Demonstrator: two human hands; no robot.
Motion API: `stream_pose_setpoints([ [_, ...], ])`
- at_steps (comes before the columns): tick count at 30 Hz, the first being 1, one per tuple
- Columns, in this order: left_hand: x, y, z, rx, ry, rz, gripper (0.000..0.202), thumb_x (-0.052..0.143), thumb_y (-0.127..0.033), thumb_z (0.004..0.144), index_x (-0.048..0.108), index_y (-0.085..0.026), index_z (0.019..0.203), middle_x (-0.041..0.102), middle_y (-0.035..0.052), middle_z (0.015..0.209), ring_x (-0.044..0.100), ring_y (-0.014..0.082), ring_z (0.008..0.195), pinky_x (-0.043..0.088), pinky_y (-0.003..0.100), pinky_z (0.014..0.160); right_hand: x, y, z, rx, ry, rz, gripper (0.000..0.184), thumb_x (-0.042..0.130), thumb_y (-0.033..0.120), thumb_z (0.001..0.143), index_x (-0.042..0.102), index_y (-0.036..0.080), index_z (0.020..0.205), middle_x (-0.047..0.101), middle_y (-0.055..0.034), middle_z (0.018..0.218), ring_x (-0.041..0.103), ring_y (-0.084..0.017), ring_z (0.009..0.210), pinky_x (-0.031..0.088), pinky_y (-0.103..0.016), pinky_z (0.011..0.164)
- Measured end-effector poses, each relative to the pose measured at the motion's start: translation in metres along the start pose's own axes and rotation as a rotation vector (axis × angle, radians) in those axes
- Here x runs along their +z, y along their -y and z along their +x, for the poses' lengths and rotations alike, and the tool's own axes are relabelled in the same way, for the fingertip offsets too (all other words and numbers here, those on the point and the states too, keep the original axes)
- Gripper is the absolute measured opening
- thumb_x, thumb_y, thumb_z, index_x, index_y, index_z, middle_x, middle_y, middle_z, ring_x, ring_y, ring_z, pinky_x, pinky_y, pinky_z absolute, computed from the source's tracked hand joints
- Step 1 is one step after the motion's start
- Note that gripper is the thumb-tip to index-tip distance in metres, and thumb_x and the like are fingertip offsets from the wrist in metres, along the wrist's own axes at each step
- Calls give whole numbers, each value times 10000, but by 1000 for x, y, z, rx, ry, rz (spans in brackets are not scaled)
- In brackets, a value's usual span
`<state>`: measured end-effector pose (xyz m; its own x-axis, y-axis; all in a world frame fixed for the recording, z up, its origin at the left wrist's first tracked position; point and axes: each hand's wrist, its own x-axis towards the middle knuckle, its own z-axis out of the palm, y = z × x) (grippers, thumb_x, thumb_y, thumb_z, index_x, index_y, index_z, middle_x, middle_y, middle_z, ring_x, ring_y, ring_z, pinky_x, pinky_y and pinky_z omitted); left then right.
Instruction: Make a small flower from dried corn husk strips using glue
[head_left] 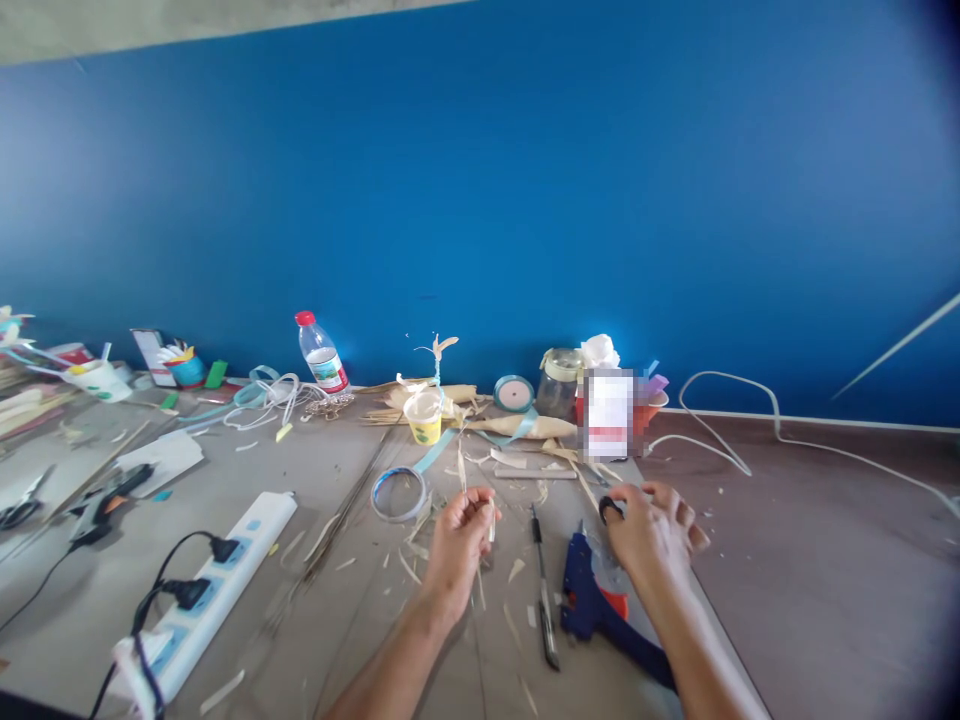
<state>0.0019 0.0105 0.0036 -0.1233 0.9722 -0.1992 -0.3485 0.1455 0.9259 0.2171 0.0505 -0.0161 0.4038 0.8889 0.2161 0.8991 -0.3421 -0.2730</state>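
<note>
My left hand point(463, 540) is closed in a pinch on a thin pale strip point(462, 465) that looks like dried husk; it stands up above the fingers. A thin stem runs down below that hand. Off to the right, my right hand point(660, 530) has its thumb at a black loop handle point(611, 509), which looks like that of a pair of scissors; the rest is mostly hidden. Beneath that hand lies a blue glue gun point(581, 590). Between the hands is a black pen point(546, 590). Beyond the left hand stands a yellow cup point(424, 425) with a wrapped stem point(438, 370).
A white power strip point(225, 575) with black plugs lies at left, near another glue gun point(105, 505). A tape roll point(398, 494), bottle point(322, 355), ribbon spool point(514, 393) and glass jar point(559, 385) stand or lie farther back. Husk scraps litter the table; a blue wall point(480, 200) rises behind.
</note>
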Motion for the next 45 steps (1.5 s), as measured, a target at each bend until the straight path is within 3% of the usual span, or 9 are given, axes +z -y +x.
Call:
stream_pose_setpoints([
  [6,2,-3,-3,24,5,63,305,647,-337,659,596,-136,883,564,2,663,357,48,453,285,187,445,1,-7,1,-145,64,75,279,446,325,765,714,280,826,620,-86,1014,482,-318,963,321,-480,802],
  [10,3,-3,-4,2,-4,115,307,640,-326,664,584,-135,897,578,10,672,382,55,459,289,187,443,-14,9,-5,-173,-4,465,323,407,364,804,685,221,885,642,-86,959,552,-262,856,377,-425,789],
  [13,4,-1,-2,5,37,123,298,640,-315,659,571,-137,888,578,2,654,347,43,422,270,186,424,-26,30,-20,-224,289,871,362,426,420,802,651,166,928,656,-80,776,580,-205,677,442,-319,641],
  [17,5,4,0,11,99,118,297,637,-313,670,552,-143,898,569,-7,657,336,39,407,246,186,403,-28,54,-45,-266,508,1020,338,497,410,773,625,154,952,648,-48,741,567,-166,605,452,-274,572],
  [20,6,7,-1,12,135,115,286,642,-308,679,551,-149,899,523,-34,620,338,40,415,240,185,405,-25,62,-55,-318,460,1016,280,525,354,757,635,154,921,645,-67,840,576,-162,654,460,-263,595],
  [25,9,11,-4,3,193,138,291,648,-331,688,559,-152,900,525,-30,626,363,49,440,242,187,410,-26,65,-57,-312,367,935,144,535,269,719,631,164,735,627,-46,753,574,-170,677,443,-261,628],
  [30,10,14,-5,-3,194,183,301,651,-349,683,569,-154,897,526,-30,614,360,51,427,243,192,407,-28,67,-57,-231,449,914,149,528,271,694,573,178,587,584,1,577,524,-150,561,399,-247,552],
  [39,11,12,-9,-56,209,86,405,539,-495,740,601,-154,951,507,-20,664,277,22,370,206,203,384,-30,63,-55,-76,541,1200,241,528,397,741,534,175,646,432,53,513,382,-105,497,303,-216,489],
  [45,12,5,-13,-169,195,-41,389,570,-449,728,635,-148,965,493,-18,720,280,9,400,253,202,428,-24,59,-52,20,513,1375,286,552,440,743,505,178,639,439,53,529,386,-98,500,313,-216,508],
])
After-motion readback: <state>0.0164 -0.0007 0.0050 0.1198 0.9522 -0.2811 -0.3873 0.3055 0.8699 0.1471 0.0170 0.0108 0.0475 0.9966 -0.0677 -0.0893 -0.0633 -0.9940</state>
